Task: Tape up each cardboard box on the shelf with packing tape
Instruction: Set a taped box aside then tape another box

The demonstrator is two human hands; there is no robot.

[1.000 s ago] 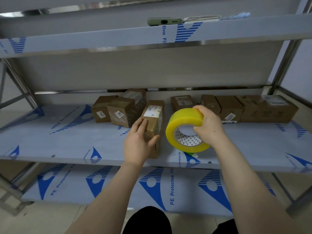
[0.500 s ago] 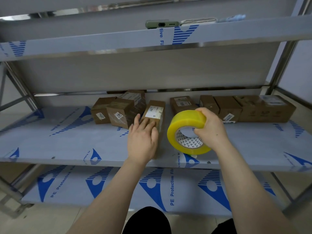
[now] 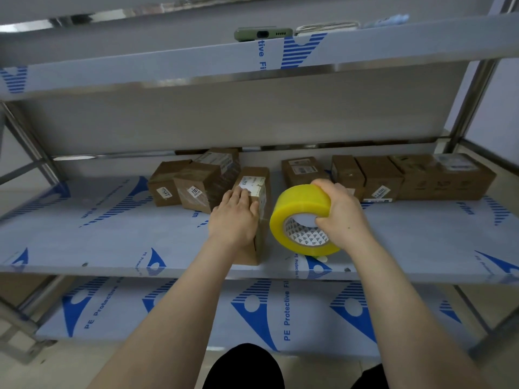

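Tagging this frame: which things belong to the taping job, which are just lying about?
Job: tape roll in right hand; box under left hand; other boxes on shelf.
Lying about: phone, papers on top shelf.

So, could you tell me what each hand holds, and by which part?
The right hand grips the tape roll by its rim, thumb in the core; the left hand rests flat on a box.
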